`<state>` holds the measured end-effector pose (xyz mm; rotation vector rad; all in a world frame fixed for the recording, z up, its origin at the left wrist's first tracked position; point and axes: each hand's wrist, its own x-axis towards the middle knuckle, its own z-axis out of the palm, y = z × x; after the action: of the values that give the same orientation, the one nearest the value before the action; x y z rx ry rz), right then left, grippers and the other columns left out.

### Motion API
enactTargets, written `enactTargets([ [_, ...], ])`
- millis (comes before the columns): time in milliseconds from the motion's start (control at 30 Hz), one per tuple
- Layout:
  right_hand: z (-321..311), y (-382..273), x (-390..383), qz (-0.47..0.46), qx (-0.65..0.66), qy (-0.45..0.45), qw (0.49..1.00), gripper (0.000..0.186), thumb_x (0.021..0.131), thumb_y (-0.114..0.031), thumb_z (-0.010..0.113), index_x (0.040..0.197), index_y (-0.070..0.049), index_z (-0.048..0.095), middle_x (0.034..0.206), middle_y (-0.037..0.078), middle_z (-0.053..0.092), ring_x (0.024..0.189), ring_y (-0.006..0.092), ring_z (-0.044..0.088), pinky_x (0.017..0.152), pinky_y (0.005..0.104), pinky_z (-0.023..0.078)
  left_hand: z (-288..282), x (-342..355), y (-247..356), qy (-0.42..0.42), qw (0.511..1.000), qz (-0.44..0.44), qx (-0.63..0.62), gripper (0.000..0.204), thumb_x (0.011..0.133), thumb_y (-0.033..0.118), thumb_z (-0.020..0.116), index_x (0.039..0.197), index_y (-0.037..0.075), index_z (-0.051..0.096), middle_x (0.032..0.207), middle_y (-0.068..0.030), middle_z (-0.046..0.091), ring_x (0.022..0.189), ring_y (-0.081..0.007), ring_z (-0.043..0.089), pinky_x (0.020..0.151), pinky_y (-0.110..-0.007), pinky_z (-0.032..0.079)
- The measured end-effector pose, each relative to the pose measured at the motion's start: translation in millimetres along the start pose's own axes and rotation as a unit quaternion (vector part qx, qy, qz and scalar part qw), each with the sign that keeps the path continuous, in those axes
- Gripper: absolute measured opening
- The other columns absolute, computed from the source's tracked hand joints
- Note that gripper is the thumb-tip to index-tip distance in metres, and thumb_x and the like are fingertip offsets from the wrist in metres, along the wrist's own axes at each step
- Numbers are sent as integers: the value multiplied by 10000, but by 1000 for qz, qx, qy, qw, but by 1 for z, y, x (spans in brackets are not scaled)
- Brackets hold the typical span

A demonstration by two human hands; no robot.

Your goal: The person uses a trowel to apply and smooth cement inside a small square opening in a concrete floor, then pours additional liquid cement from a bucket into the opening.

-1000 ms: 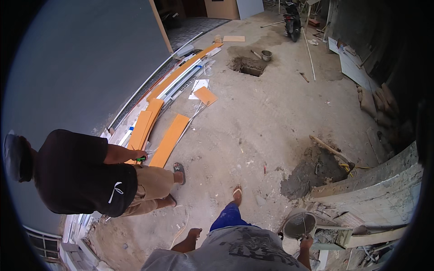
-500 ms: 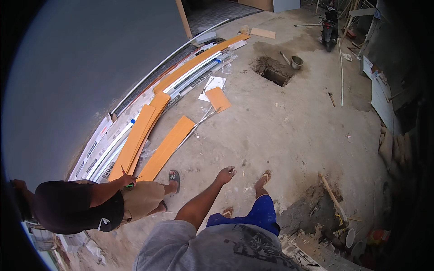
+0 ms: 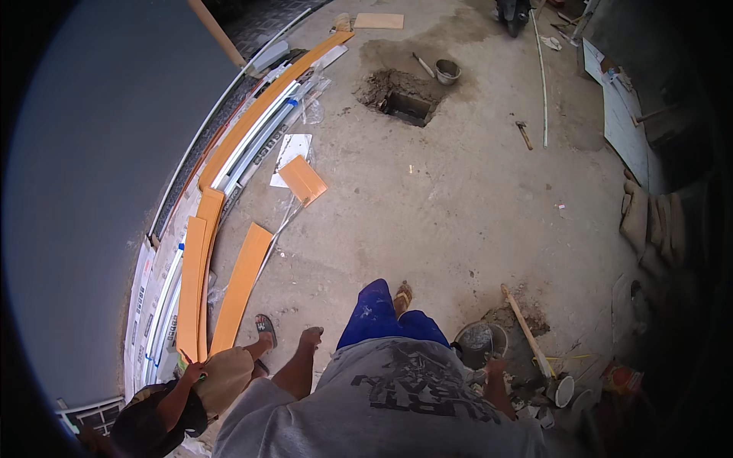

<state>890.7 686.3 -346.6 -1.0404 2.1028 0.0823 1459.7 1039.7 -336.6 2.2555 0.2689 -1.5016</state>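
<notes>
At my right side my right hand grips the rim of a dark bucket with grey, wet-looking material inside. The fingers are partly hidden there. My left hand hangs away from my body over the concrete floor with its fingers loosely bent, and I see nothing in it. A co-worker's sandalled foot is the nearest thing to it. My own sandalled foot shows ahead of my blue shorts.
Orange-brown planks and long wrapped strips lie along the grey wall at left, beside a co-worker. Ahead is a square hole with a pail. A wooden-handled tool and a white bucket are at right.
My view has moved forward and turned right; the planks and hole sit further left and the hole nearer. My right hand and the dark bucket have come into view. My left arm has swung back.
</notes>
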Motion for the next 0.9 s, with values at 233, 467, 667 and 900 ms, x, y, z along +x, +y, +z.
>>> enactTargets([
  [233,-35,-332,54,-315,89,29,945,247,855,-119,654,1031,53,628,919,81,657,811,153,579,759,298,457,3,35,194,26,985,16,-169,440,897,338,582,1263,99,531,1160,-38,615,885,-221,601,727,-418,475],
  [467,-27,-618,55,-401,167,2,901,475,872,-110,642,1266,88,462,1119,132,619,979,171,585,870,274,439,-13,116,425,79,972,167,-146,397,914,252,580,1217,-4,563,1085,-124,646,917,-197,600,792,-312,476],
  [667,23,-826,-11,-477,47,-60,875,732,819,-65,635,1419,51,233,843,117,638,783,176,622,769,300,482,18,40,739,-142,918,349,-127,537,913,350,572,1341,46,458,1260,-112,560,1090,-222,553,921,-342,416],
  [900,112,-993,-22,-557,-6,-262,788,828,813,-35,569,1466,-7,59,900,109,629,827,172,608,787,289,475,48,34,945,-253,878,175,-367,569,927,444,533,1299,20,461,1204,-129,594,1078,-239,568,955,-386,407],
])
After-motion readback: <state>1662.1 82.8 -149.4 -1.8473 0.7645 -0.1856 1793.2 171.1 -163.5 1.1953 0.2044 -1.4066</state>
